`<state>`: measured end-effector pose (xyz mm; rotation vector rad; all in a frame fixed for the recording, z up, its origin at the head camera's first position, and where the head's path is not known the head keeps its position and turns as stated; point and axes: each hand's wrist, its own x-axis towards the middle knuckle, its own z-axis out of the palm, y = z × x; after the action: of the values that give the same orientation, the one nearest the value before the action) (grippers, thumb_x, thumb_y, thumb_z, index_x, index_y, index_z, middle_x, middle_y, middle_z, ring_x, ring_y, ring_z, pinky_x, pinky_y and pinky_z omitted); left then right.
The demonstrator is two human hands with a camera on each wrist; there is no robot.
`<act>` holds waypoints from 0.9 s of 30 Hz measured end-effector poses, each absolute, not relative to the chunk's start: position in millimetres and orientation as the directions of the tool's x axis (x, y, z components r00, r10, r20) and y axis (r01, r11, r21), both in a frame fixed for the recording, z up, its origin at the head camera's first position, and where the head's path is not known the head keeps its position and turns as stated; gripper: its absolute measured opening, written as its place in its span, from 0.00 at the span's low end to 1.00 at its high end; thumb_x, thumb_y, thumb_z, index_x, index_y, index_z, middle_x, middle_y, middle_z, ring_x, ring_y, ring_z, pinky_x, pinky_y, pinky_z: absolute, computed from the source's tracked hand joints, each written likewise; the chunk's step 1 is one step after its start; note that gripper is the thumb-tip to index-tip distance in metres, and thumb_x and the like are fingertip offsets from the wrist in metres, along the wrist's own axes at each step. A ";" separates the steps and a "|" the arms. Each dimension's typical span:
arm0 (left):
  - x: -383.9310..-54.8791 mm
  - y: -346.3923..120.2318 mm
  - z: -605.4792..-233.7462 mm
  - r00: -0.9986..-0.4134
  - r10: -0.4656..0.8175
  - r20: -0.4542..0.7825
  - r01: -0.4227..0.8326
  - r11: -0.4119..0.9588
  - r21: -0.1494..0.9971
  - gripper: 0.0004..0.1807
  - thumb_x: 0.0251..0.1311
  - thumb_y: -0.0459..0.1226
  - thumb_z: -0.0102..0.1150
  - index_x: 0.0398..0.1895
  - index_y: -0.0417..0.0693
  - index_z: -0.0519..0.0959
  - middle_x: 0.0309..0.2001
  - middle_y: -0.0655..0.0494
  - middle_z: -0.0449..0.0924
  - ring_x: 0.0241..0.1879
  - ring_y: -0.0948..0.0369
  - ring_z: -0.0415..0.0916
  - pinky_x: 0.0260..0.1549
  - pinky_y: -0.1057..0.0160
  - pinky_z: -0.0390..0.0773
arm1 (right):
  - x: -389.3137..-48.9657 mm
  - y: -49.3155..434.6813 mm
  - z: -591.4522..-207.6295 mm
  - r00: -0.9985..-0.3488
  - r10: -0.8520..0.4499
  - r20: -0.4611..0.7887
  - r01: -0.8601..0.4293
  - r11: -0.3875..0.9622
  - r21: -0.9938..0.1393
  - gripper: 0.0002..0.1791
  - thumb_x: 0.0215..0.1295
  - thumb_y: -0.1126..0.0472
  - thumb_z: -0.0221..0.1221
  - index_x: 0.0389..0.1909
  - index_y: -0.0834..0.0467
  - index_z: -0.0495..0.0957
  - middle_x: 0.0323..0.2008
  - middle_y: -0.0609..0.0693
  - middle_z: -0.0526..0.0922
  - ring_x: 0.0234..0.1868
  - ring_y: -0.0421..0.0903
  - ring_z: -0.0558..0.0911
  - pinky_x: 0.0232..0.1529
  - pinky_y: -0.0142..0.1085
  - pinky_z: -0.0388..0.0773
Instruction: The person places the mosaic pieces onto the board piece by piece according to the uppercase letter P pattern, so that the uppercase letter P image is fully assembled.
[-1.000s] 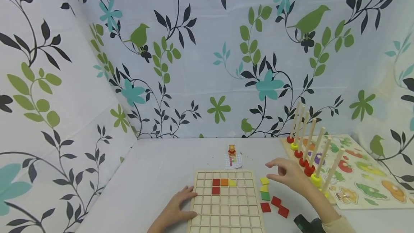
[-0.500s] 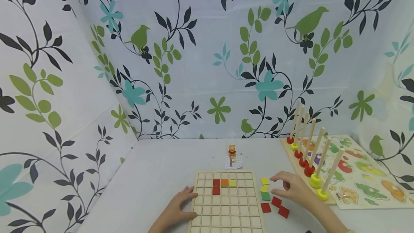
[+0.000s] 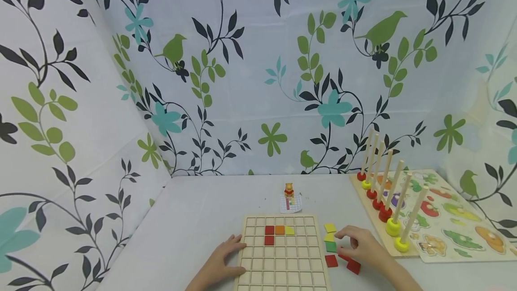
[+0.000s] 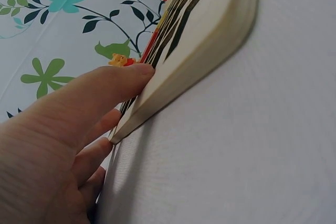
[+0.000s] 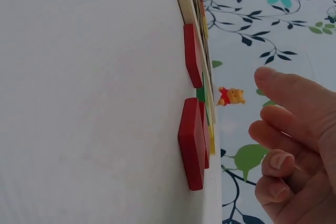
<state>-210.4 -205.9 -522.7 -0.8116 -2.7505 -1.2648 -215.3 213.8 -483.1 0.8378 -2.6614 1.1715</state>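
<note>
A wooden grid board (image 3: pixel 280 276) lies on the table. Set in its upper cells are two red tiles (image 3: pixel 269 230), an orange tile (image 3: pixel 279 230) and a yellow piece (image 3: pixel 289 231). My left hand (image 3: pixel 220 262) rests at the board's left edge; in the left wrist view its thumb (image 4: pixel 105 88) touches the rim. Over the loose tiles right of the board hovers my right hand (image 3: pixel 365 249), fingers loosely bent, nothing between them. Below it are red tiles (image 3: pixel 331 261), partly hidden; a green tile (image 3: pixel 330 247) and yellow tiles (image 3: pixel 330 227) lie alongside. The right wrist view shows a red tile (image 5: pixel 191 142) apart from the fingers.
Behind the board, a small bear figure (image 3: pixel 288 189) stands at a printed grid card (image 3: pixel 291 204). At the right, a rack of wooden pegs (image 3: pixel 387 178) with red and yellow beads stands beside a vegetable puzzle board (image 3: pixel 476 253). A patterned curtain (image 3: pixel 242 80) hangs behind the table.
My right hand has moved down and nearer to me, from beside the board's upper right to above the loose red tiles. My left hand stays at the board's edge.
</note>
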 end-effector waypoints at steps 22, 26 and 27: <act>-208.1 -204.2 -523.2 -0.876 0.438 0.203 0.441 0.553 0.707 0.30 0.44 0.48 0.66 0.52 0.48 0.73 0.61 0.42 0.62 0.61 0.38 0.50 0.51 0.33 0.50 | -215.4 215.6 -486.9 -0.925 -0.380 0.020 -0.298 0.692 -0.657 0.23 0.44 0.50 0.68 0.39 0.58 0.75 0.28 0.43 0.72 0.24 0.41 0.68 0.22 0.29 0.69; -207.8 -204.2 -520.4 -0.879 0.437 0.194 0.433 0.558 0.708 0.30 0.44 0.48 0.66 0.52 0.49 0.73 0.61 0.42 0.62 0.61 0.39 0.49 0.51 0.33 0.49 | -214.8 217.2 -488.4 -0.918 -0.397 0.004 -0.301 0.688 -0.660 0.19 0.45 0.51 0.68 0.34 0.57 0.76 0.26 0.43 0.72 0.24 0.40 0.69 0.23 0.30 0.70; -208.0 -204.1 -519.9 -0.879 0.436 0.192 0.431 0.559 0.708 0.30 0.44 0.48 0.66 0.53 0.49 0.73 0.61 0.42 0.62 0.61 0.39 0.49 0.51 0.33 0.49 | -214.7 217.6 -488.6 -0.917 -0.399 0.004 -0.302 0.688 -0.660 0.18 0.45 0.51 0.67 0.33 0.56 0.76 0.26 0.42 0.73 0.24 0.40 0.69 0.24 0.30 0.70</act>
<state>-208.0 -204.1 -519.9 -0.7725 -2.7781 -1.2601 -214.7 217.6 -488.6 0.6298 -3.0135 1.1372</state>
